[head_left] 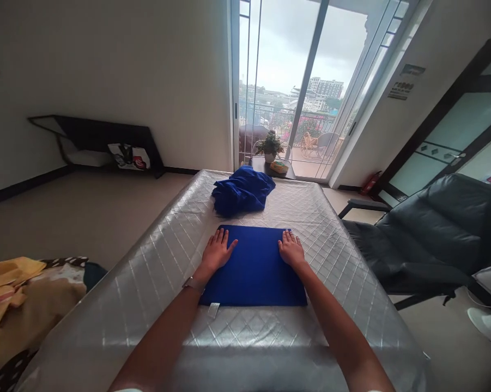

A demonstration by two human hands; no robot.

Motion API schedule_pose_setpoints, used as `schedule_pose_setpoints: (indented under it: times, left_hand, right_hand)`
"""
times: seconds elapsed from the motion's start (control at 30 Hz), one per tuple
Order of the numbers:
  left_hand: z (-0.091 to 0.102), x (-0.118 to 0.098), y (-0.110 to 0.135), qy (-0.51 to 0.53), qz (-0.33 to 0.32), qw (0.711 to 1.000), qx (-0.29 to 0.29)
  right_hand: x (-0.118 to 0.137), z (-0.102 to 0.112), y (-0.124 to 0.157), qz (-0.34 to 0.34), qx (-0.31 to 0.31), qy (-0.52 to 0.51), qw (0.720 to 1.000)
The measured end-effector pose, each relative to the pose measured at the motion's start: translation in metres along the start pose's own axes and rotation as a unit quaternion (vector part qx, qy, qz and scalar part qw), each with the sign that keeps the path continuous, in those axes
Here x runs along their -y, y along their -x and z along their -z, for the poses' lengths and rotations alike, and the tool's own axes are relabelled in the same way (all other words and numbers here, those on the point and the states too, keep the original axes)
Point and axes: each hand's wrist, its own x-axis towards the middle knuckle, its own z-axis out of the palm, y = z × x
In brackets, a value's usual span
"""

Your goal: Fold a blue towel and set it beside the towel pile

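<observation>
A folded blue cloth (255, 272) lies flat in the middle of a table with a quilted silver cover (155, 261). My left hand (217, 251) rests palm down on the cloth's far left corner, fingers stretched out. On the far right corner my right hand (291, 249) lies flat in the same way. Neither hand holds anything. A small white label (213, 310) sticks out from the cloth's near edge. Beyond the cloth sits a crumpled heap of blue fabric (242, 191), apart from both hands.
A black padded chair (433, 234) stands close to the table's right side. A small table with a potted plant (270, 146) sits past the far end, before glass balcony doors. Yellow and patterned fabric (12, 288) lies at the left.
</observation>
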Motion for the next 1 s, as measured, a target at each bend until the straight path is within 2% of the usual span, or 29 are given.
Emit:
schedule_pose_setpoints:
  times: [0.1,0.23,0.4,0.7,0.77,0.83,0.93,1.0]
  left_hand:
    - [0.001,0.000,0.001,0.001,0.000,1.000,-0.005]
    - [0.002,0.001,0.000,0.007,0.000,1.000,0.002]
    - [0.004,-0.001,0.000,0.008,0.001,1.000,0.009]
    - [0.004,-0.004,-0.005,-0.002,0.028,0.999,0.034]
    - [0.004,-0.018,-0.010,-0.019,0.025,0.999,0.012]
    - [0.004,-0.043,-0.017,-0.020,-0.007,1.000,-0.004]
    - [0.003,-0.088,-0.029,0.014,-0.073,0.997,0.003]
    - [0.000,-0.110,-0.037,0.031,-0.094,0.995,0.011]
  right_hand:
    - [0.001,0.004,-0.012,0.006,-0.007,-0.004,1.000]
    - [0.000,-0.005,-0.023,-0.011,-0.010,-0.019,1.000]
    - [-0.004,-0.016,-0.025,-0.010,-0.024,-0.035,0.999]
    - [-0.006,-0.013,-0.023,-0.012,-0.031,-0.062,0.998]
    - [-0.006,-0.013,-0.022,-0.011,-0.028,-0.065,0.997]
    - [-0.007,-0.013,-0.022,-0.012,-0.026,-0.066,0.997]
    - [-0.007,-0.013,-0.022,-0.014,-0.028,-0.066,0.997]
    - [-0.007,-0.013,-0.022,-0.014,-0.029,-0.065,0.997]
